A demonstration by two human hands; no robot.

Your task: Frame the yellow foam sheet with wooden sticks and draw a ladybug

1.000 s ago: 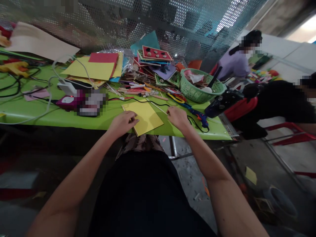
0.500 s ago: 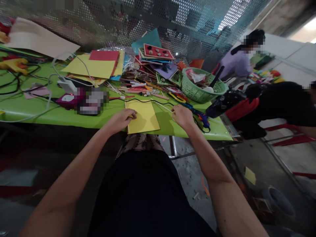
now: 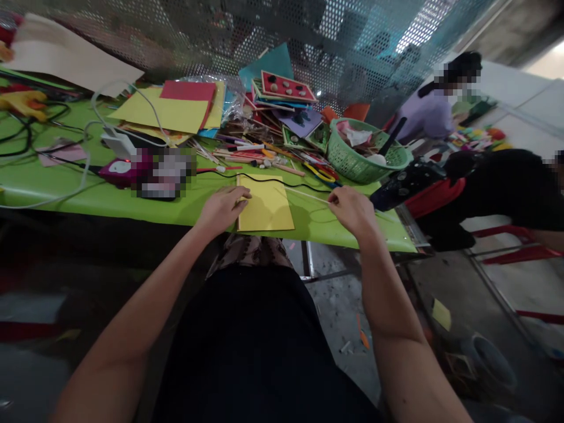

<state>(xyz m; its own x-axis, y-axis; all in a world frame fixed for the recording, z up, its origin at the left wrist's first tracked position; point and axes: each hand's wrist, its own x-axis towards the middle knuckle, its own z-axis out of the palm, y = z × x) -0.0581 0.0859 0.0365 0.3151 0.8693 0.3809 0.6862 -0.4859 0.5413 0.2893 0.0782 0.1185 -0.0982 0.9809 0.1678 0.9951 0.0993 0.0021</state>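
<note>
A sheet of yellow card lies near the table's front edge, a thin strip or stick along its left side. My left hand is at that left side, bent fingers and thumb closed on the card's edge. To the right of the card, my right hand pinches one end of a thin white stick. The stick's other end points left, over the card's upper right part. A black cable crosses the card's top. The glue gun seen earlier is mostly hidden by my right hand.
Behind the card lie loose sticks and pens, scissors and stacked decorated cards. A green basket stands at right. Coloured sheets, a power strip and cables lie at left. Two people are at right.
My left hand and the yellow card have shifted slightly right. My right hand has moved right with the white stick, drawing it away from the card and now covering the glue gun.
</note>
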